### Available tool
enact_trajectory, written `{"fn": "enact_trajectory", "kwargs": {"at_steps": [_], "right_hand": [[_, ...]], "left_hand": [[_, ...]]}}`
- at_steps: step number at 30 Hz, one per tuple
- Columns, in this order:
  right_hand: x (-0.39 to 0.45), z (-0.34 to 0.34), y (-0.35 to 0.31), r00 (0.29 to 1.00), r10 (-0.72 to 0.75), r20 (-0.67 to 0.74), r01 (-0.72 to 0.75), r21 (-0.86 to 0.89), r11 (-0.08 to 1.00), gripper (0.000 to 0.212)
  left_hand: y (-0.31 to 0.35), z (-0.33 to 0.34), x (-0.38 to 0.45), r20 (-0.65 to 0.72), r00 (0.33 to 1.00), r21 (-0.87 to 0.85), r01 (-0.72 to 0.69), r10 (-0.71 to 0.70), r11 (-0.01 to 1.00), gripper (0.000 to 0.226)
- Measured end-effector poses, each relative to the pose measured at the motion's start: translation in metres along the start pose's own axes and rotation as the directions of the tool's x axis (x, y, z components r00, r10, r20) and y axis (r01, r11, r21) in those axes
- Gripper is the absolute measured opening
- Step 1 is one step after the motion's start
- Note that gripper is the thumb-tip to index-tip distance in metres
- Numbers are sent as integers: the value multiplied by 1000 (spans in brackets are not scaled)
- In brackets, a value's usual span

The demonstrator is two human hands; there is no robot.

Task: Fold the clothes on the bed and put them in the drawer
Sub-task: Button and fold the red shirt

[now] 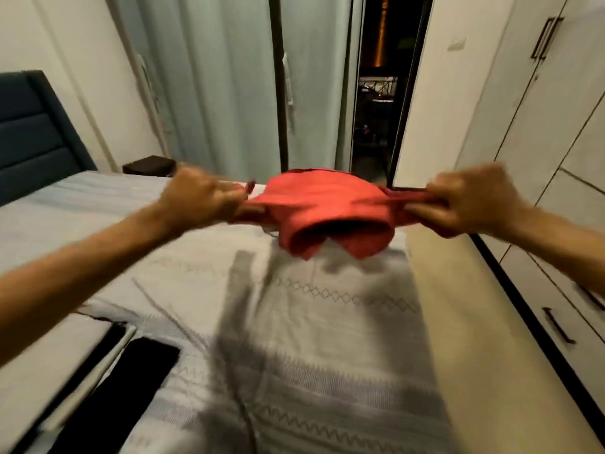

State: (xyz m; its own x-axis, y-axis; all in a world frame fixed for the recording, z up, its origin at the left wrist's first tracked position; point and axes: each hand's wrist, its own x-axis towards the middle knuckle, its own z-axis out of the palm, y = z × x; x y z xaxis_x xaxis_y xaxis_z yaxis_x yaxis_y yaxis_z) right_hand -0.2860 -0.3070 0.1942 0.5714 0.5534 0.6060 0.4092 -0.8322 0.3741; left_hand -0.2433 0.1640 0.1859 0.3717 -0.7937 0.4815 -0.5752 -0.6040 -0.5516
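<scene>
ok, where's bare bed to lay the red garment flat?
Free: the patterned bedspread under the red garment, between the black items lower left and the bed's right edge. Also toward the headboard. Crowded: lower-left corner.

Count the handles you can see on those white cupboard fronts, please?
3: one pair high on the wardrobe, one on the drawer, one partly behind the right forearm. More may lie out of frame.

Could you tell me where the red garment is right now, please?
In the head view the red garment is held up mid-frame above the bed, stretched between the left hand and the right hand.
</scene>
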Motion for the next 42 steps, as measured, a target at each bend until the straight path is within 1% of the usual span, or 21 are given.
{"fn": "enact_trajectory", "kwargs": {"at_steps": [1,2,7,8,10,11,13,15,17,19,21,23,25,27,29,31,34,35,38,41,42], "right_hand": [[-39,19,-28,999,-39,25,39,22,999,52],[-74,38,-50,997,-72,27,70,63,996,44],[-245,129,-166,942,-191,278,91,336,938,14],[-274,139,-186,917,-179,356,52,339,939,17],[-317,153,-219,865,-138,483,-39,340,940,43],[-331,156,-232,860,-126,495,-73,362,929,54],[-344,153,-250,880,-120,460,-70,375,924,49],[-347,140,-262,916,-146,374,16,329,944,29],[-351,126,-271,902,-172,396,57,284,957,29],[-349,121,-282,903,-203,379,114,243,963,25],[-338,122,-297,915,-230,331,163,218,962,18],[-326,125,-314,913,-257,316,196,211,958,13],[-312,124,-317,920,-225,321,158,221,962,22],[-301,122,-308,944,-127,304,43,269,962,32],[-299,118,-293,947,-127,296,27,322,946,30],[-306,115,-287,906,-243,348,126,325,937,37],[-313,116,-295,827,-350,440,254,263,931,31],[-315,118,-300,840,-317,440,235,233,944,30],[-320,127,-323,902,-337,271,275,243,930,23],[-325,126,-344,898,-389,204,332,266,905,15],[-325,126,-347,907,-367,205,310,264,914,13]], "left_hand": [[20,19,-25,-96,994,54,-43,48,998,27],[39,37,-48,-46,994,17,-102,103,995,20],[201,126,-202,112,949,-330,-245,295,912,48],[221,131,-224,179,944,-383,-193,278,904,42],[258,144,-266,250,918,-451,-172,309,876,21],[272,148,-284,266,911,-490,-154,315,858,20],[285,149,-306,305,917,-544,-55,258,837,38],[288,141,-311,306,932,-539,2,194,843,36],[295,130,-303,272,932,-481,-85,241,872,20],[313,126,-297,263,925,-466,-126,273,876,30],[329,122,-282,194,936,-421,-191,294,887,30],[341,116,-266,199,931,-420,-201,306,885,28],[343,104,-256,233,941,-425,-130,248,896,26],[336,96,-254,218,969,-487,9,112,873,12],[327,91,-257,198,980,-572,116,0,812,26],[322,89,-265,232,971,-589,88,64,803,35],[322,89,-271,373,894,-574,14,247,818,42],[323,92,-274,402,873,-561,-3,276,828,41],[328,97,-282,459,814,-544,-59,356,837,49],[338,97,-284,426,799,-534,-156,424,831,54],[341,96,-284,464,790,-524,-121,402,843,61]]}}
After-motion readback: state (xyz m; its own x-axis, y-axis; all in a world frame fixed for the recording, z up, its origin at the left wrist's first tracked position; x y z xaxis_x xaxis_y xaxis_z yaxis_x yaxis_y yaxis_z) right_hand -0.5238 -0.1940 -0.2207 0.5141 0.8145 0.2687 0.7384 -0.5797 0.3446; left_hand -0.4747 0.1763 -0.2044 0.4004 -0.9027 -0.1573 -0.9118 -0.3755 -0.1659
